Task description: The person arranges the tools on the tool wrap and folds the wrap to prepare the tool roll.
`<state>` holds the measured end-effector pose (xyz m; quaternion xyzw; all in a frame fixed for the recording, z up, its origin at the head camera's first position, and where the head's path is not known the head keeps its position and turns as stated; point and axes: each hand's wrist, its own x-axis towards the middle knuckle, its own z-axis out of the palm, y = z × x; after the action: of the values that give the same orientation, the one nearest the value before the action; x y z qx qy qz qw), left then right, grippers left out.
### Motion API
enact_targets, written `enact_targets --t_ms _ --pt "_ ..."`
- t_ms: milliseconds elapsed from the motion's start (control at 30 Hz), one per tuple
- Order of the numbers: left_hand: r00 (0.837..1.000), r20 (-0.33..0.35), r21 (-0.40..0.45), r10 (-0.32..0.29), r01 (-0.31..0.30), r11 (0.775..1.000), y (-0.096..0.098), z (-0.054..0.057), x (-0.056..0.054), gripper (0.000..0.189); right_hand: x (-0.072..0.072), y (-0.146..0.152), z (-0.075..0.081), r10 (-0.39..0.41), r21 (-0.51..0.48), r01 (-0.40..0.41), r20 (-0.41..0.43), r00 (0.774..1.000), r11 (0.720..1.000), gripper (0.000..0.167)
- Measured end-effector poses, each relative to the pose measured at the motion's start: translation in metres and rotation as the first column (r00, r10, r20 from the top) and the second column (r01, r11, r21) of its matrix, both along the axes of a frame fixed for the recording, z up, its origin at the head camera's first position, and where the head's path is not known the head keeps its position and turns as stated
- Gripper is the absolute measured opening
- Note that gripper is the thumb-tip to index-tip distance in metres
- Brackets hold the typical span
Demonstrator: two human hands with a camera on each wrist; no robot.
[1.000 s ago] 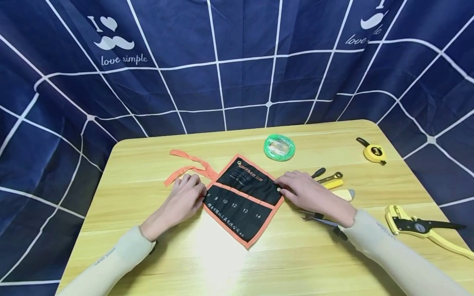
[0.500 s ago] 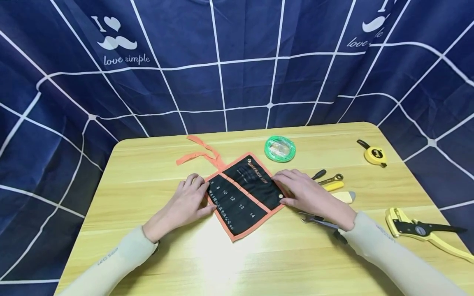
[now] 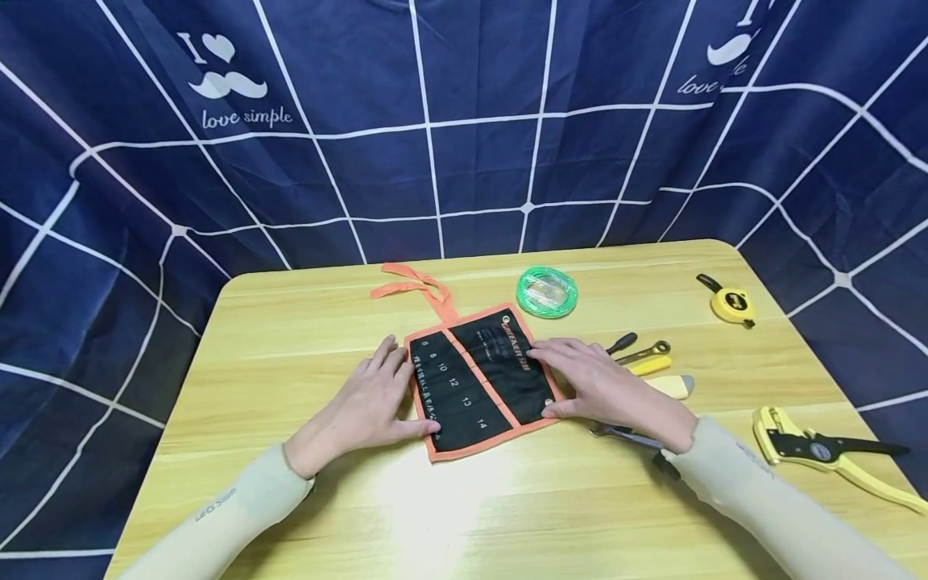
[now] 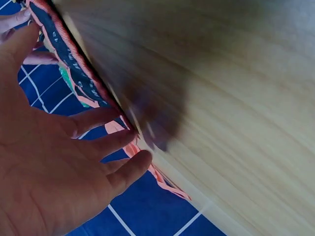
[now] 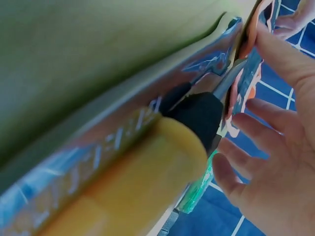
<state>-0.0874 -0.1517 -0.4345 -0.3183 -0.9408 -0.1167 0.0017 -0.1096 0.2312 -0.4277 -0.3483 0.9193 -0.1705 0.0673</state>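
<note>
A black tool pouch (image 3: 482,379) with orange edging and a row of numbered pockets lies flat on the table in the head view. Its orange tie straps (image 3: 438,298) trail from the far side. My left hand (image 3: 358,407) rests along the left edge, thumb on the lower left corner; the left wrist view shows its fingers (image 4: 130,169) spread and fairly straight. At the right edge, my right hand (image 3: 605,387) touches the pouch with thumb and fingertips, fingers loosely bent. That hand partly covers the pouch's right border and some tools beside it.
Beside my right forearm lie a ratchet wrench (image 3: 650,352), a yellow handle (image 3: 650,366) and a cream handle with a grey end (image 3: 674,387). A green wire coil (image 3: 527,304), tape measure (image 3: 732,304) and yellow wire stripper (image 3: 819,448) lie farther out.
The pouch has turned clockwise on the table, its straps swinging right and away. My left hand has spread its fingers and moved slightly right; my right hand stays nearly in place.
</note>
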Motion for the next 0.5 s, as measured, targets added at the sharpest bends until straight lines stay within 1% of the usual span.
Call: enact_targets --t_ms 133,200,300,400,433,500 --pt "1.000 -0.010 -0.005 -0.016 0.016 1.000 0.002 0.001 0.001 0.113 0.000 -0.003 0.000 -0.033 0.029 0.032 0.056 0.998 0.999 0.099" --pt "1.000 -0.005 -0.028 -0.017 0.017 0.999 0.003 0.002 0.002 0.116 -0.001 -0.006 0.000 -0.046 0.043 0.043 0.070 0.996 0.998 0.103" --pt "0.999 0.049 -0.089 -0.008 0.012 0.996 0.004 0.001 0.003 0.124 -0.001 -0.010 0.000 -0.054 0.059 0.050 0.073 0.996 0.997 0.108" --pt "0.995 0.103 -0.142 0.005 0.010 0.990 0.005 0.001 0.003 0.133 -0.001 -0.011 0.001 -0.050 0.066 0.046 0.053 0.997 0.997 0.109" --pt "0.993 0.117 -0.153 0.008 0.010 0.988 0.005 0.002 0.003 0.135 -0.001 -0.010 0.000 -0.048 0.067 0.045 0.046 0.998 0.997 0.109" --pt "0.992 0.124 -0.163 0.011 0.009 0.987 0.006 0.001 0.003 0.137 0.001 -0.009 0.000 -0.048 0.062 0.046 0.031 0.998 0.997 0.107"
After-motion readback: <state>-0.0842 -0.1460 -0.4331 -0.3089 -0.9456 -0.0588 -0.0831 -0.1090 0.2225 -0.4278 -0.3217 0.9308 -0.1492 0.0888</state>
